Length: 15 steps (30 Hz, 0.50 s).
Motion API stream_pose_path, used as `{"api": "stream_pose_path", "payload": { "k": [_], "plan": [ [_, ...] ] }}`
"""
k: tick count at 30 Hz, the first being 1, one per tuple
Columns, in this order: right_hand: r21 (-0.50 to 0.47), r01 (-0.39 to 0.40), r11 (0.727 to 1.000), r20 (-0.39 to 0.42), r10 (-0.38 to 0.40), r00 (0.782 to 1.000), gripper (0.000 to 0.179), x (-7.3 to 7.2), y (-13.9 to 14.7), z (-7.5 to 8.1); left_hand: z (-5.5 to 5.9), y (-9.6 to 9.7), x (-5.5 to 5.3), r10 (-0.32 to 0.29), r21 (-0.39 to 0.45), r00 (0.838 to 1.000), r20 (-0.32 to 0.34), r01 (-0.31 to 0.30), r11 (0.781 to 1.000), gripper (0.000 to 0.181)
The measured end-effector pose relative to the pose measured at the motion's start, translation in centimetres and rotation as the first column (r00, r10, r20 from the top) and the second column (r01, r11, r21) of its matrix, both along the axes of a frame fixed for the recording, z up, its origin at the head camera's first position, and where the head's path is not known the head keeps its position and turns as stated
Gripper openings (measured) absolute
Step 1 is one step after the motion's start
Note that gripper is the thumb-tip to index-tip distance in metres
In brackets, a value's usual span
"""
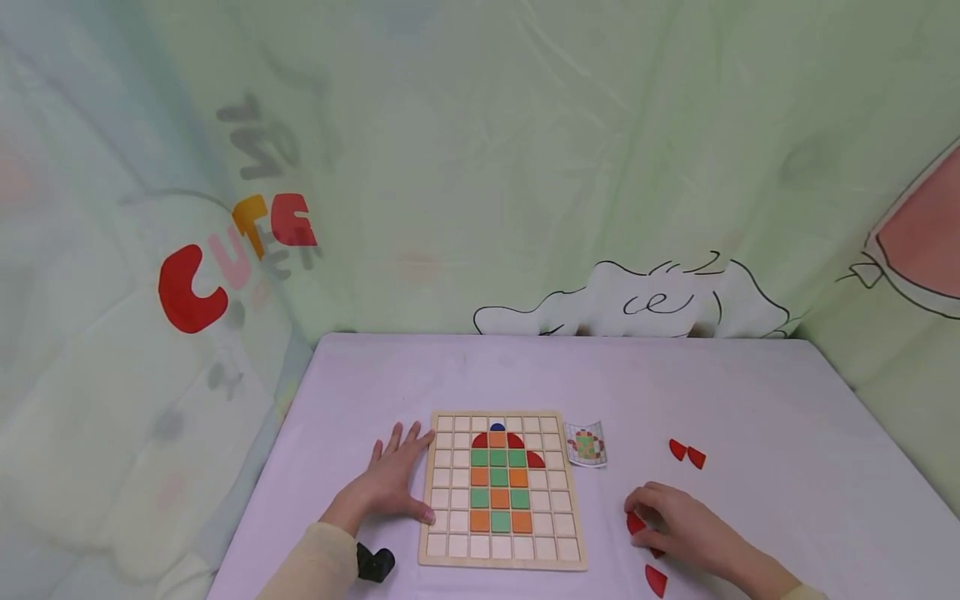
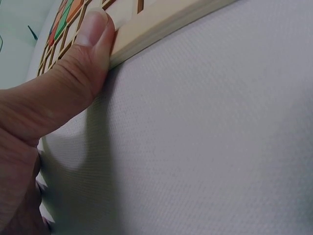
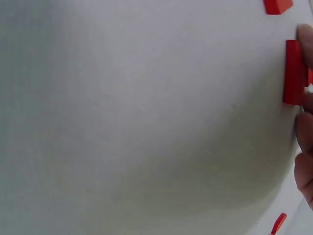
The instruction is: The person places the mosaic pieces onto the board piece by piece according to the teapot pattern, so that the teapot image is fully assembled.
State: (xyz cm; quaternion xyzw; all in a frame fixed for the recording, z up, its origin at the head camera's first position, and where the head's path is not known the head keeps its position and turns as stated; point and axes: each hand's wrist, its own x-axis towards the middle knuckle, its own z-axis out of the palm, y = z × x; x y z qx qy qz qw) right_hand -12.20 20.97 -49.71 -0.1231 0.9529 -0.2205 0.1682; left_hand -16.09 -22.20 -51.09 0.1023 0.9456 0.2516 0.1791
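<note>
A wooden grid board [image 1: 502, 561] lies on the table with green and orange squares, red quarter-circle pieces [image 1: 536, 459] and a blue half-round piece [image 1: 497, 427] set in its cells. My left hand [image 1: 390, 482] spreads along the board's left side, its thumb and fingertips resting on the rim. In the left wrist view the thumb [image 2: 93, 34] presses on the frame's edge. To the right of the board, my right hand [image 1: 678, 529] pinches a red quarter-circle piece [image 3: 293, 73] low over the table. Another red piece shows partly behind the fingers.
A small printed pattern card [image 1: 586, 444] lies against the board's right side. Two loose red pieces [image 1: 696, 457] lie beyond the right hand, and one red piece [image 1: 656, 581] is nearer the front. A black object [image 1: 375, 563] sits beside the left sleeve.
</note>
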Motion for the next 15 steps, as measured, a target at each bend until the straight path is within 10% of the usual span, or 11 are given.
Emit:
{"api": "stream_pose_path", "payload": {
  "k": [8,12,15],
  "plan": [
    [0.122,0.083,0.989,-0.05,-0.078,0.996,0.028,-0.1,-0.3,-0.4,-0.2,0.1,0.1,0.006,-0.004,1.0,0.004,-0.006,1.0,0.127],
    [-0.029,-0.056,0.998,-0.052,0.054,0.997,0.007,-0.3,1.3,-0.1,0.0,0.1,0.0,0.007,-0.007,1.0,-0.001,-0.007,1.0,0.127],
    [-0.156,-0.195,0.968,-0.037,0.192,0.981,0.023,-0.5,2.5,0.0,0.1,0.1,0.0,0.005,-0.008,1.0,0.0,-0.005,1.0,0.127]
  ]
}}
